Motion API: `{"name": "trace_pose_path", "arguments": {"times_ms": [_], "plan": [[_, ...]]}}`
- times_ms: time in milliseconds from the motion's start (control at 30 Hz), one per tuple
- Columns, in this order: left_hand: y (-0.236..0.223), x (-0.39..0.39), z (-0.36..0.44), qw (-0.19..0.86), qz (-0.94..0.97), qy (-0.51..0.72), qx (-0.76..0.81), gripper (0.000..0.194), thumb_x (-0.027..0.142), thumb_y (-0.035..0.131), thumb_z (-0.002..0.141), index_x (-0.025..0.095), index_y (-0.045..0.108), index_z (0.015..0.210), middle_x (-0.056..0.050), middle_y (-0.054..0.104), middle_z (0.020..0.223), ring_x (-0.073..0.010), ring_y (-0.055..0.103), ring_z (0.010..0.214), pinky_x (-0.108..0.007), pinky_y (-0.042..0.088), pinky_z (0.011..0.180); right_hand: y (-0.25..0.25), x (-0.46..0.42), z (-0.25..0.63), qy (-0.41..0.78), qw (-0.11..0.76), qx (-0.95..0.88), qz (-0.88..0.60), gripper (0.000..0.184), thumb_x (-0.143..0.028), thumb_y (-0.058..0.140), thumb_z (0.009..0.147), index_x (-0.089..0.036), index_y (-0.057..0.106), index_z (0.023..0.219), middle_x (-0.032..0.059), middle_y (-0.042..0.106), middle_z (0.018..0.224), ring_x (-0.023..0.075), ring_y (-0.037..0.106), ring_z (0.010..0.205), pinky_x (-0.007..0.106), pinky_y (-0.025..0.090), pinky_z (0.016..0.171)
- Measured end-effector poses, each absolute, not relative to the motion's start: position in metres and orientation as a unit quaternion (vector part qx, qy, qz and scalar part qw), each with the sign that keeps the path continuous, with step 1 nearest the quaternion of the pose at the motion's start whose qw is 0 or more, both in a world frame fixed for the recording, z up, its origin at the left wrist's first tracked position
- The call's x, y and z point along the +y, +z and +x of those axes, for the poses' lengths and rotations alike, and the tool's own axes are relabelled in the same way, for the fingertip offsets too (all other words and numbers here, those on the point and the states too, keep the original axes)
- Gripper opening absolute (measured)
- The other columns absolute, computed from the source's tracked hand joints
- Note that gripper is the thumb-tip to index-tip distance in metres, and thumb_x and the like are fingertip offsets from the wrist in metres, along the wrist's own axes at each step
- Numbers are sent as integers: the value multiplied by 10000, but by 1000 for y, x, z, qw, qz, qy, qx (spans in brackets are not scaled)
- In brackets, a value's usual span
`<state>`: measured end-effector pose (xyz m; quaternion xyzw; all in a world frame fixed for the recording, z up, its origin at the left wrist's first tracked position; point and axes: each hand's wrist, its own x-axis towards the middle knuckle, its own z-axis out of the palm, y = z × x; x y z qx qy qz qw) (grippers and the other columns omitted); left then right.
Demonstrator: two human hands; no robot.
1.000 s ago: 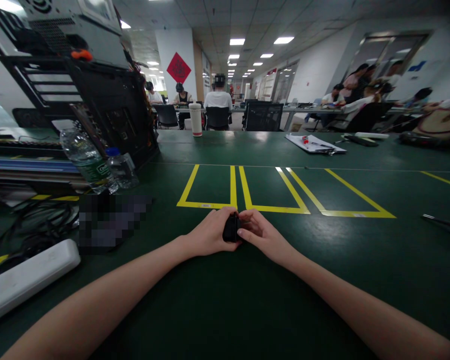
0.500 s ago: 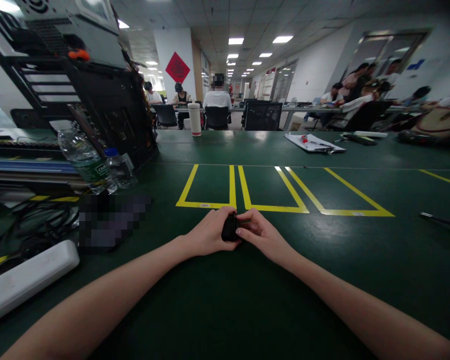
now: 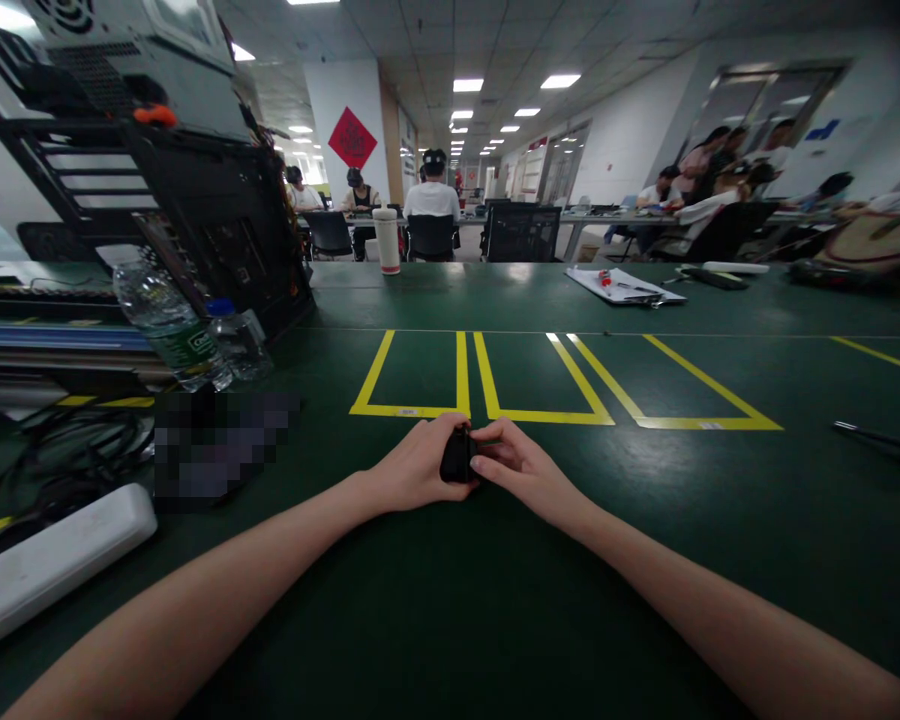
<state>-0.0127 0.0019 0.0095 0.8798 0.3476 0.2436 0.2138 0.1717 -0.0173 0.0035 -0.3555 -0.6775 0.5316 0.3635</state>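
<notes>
A small black block-like object [image 3: 457, 458] is held low over the green table [image 3: 450, 600], in the middle of the view. My left hand [image 3: 418, 465] wraps round it from the left, with the thumb over the top and the fingers beneath. On its other side my right hand [image 3: 516, 462] has thumb and forefinger pinched at the right edge. Both hands partly cover the object, and its exact kind is too dark and small to make out. Just beyond the hands, yellow tape outlines [image 3: 544, 415] run across the tabletop.
At left stand a computer case [image 3: 225, 230], a large water bottle [image 3: 169, 325] and a smaller blue-capped bottle [image 3: 238, 345]. A white power strip [image 3: 60, 565] lies nearer. Farther back are a white cup [image 3: 387, 242] and a clipboard [image 3: 621, 287]. People sit at desks beyond.
The view has shifted slightly, so the background sits a little to the left. Both hands keep nearly the same hold on the black object.
</notes>
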Motion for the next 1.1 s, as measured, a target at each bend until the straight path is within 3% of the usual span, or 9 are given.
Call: {"name": "trace_pose_path", "arguments": {"times_ms": [500, 700, 1100], "plan": [[9, 1, -13, 180, 892, 247, 333, 577, 285, 663, 648, 179, 352, 1123, -80, 484, 1050, -221, 493, 913, -366, 413, 788, 1, -15, 173, 522, 361, -694, -340, 274, -202, 581, 747, -222, 455, 990, 19, 510, 1048, 174, 523, 989, 385, 430, 889], [11, 0, -13, 181, 893, 243, 332, 566, 297, 653, 665, 193, 346, 1129, -82, 480, 1075, -230, 490, 943, -383, 405, 808, 4, -16, 171, 546, 360, -672, -348, 192, -265, 536, 784, -223, 461, 954, 12, 524, 1017, 173, 548, 953, 379, 467, 833], [10, 1, -13, 175, 893, 240, 338, 594, 273, 665, 650, 180, 337, 1137, -89, 476, 1071, -232, 490, 936, -385, 409, 807, 0, -14, 172, 523, 365, -694, -333, 310, -199, 594, 734, -228, 445, 1005, 26, 501, 1067, 184, 502, 1031, 409, 397, 915]]}}
